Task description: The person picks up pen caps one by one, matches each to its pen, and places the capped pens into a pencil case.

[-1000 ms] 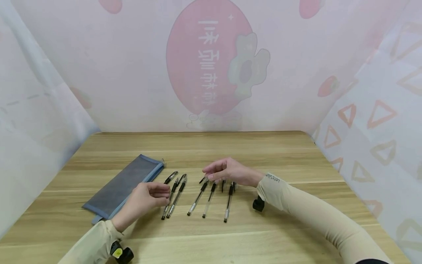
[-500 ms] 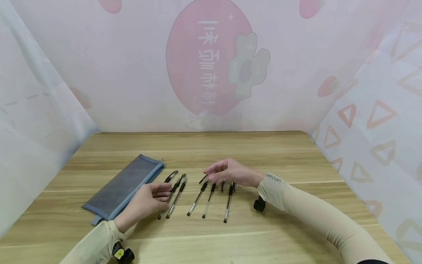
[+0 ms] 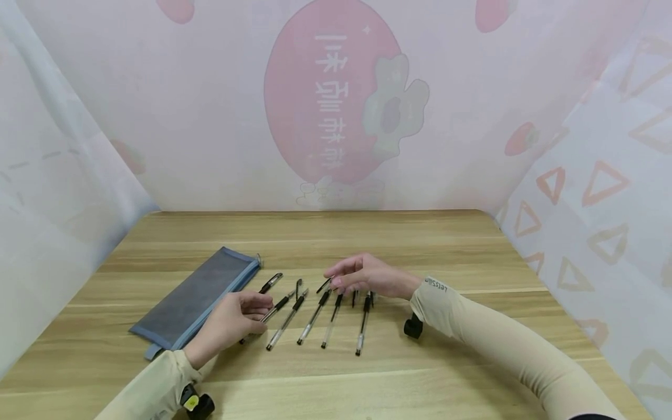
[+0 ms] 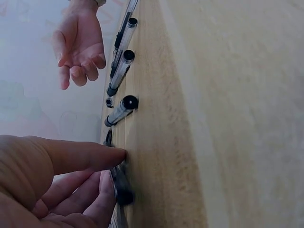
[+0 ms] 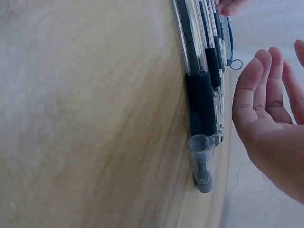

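Observation:
Several clear gel pens with black grips lie roughly side by side on the table. My left hand is at the left of the row, its thumb and fingers around a slanted gel pen. In the left wrist view that pen is blurred, at the fingertips. Beside it another pen lies tilted. My right hand hovers over the far ends of the pens, fingers loosely bent with nothing in them. In the right wrist view the nearest pen lies beside this hand.
A grey-blue zippered mesh pouch lies to the left, partly behind my left hand. One more pen lies by its zip edge. The wooden table ends at a pale printed backdrop.
The pen at my left hand has swung, its near end moving left. The pen beside it has turned too, its far end now further right. The right hand stays almost still.

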A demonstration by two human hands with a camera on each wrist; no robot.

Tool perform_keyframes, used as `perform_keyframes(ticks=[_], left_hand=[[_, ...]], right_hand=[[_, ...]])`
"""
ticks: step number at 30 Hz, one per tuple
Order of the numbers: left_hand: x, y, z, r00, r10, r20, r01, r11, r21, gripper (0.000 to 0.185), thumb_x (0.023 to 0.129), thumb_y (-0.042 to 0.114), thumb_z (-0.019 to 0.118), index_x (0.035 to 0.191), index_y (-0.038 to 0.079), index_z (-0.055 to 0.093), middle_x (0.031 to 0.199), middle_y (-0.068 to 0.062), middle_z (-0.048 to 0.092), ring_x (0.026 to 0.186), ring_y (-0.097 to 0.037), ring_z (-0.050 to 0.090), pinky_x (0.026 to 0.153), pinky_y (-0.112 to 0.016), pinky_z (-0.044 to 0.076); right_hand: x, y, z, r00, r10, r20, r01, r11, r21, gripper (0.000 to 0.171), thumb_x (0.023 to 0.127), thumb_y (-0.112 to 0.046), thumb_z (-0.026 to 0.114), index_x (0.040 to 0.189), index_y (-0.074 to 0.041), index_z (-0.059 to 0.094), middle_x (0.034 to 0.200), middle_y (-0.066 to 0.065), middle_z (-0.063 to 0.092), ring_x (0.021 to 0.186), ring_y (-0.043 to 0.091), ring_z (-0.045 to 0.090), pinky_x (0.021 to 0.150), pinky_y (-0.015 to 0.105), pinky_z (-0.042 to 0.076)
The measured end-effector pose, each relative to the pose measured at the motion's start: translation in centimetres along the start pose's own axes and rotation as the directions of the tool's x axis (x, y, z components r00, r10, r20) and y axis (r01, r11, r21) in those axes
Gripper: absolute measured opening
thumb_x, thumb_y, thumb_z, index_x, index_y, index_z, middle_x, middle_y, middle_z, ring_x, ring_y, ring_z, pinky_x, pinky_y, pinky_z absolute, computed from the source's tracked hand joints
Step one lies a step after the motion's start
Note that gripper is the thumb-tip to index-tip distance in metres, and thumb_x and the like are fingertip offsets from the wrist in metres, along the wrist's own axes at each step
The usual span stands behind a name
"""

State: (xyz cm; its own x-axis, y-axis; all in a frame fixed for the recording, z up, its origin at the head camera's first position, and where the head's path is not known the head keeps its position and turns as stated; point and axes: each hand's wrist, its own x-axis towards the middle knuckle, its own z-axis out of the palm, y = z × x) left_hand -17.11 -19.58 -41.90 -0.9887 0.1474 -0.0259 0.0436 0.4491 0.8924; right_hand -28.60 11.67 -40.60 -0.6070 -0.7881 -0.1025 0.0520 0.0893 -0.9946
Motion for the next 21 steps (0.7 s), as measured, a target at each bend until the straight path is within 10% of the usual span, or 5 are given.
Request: perform_keyframes(ticks=[21], left_hand=[[-0.2,0.7,-0.8,0.998,0.053,-0.028,-0.049,0.991,0.126,0.021,0.080,0.004,0.078,0.101,0.007,0.074,0.093,-0.001,0.073,0.082,-0.014,0.068,0.068,-0.026,0.056]], right_hand=[[1.0,-0.8,0.1,0.999,0.017,0.033,-0.014,0.996,-0.086,0.047,0.091,-0.010,0.071,0.132,0.008,0.055,0.119,0.032,0.059,0.104,0.044,0.059,0.091,0.050,0.050]])
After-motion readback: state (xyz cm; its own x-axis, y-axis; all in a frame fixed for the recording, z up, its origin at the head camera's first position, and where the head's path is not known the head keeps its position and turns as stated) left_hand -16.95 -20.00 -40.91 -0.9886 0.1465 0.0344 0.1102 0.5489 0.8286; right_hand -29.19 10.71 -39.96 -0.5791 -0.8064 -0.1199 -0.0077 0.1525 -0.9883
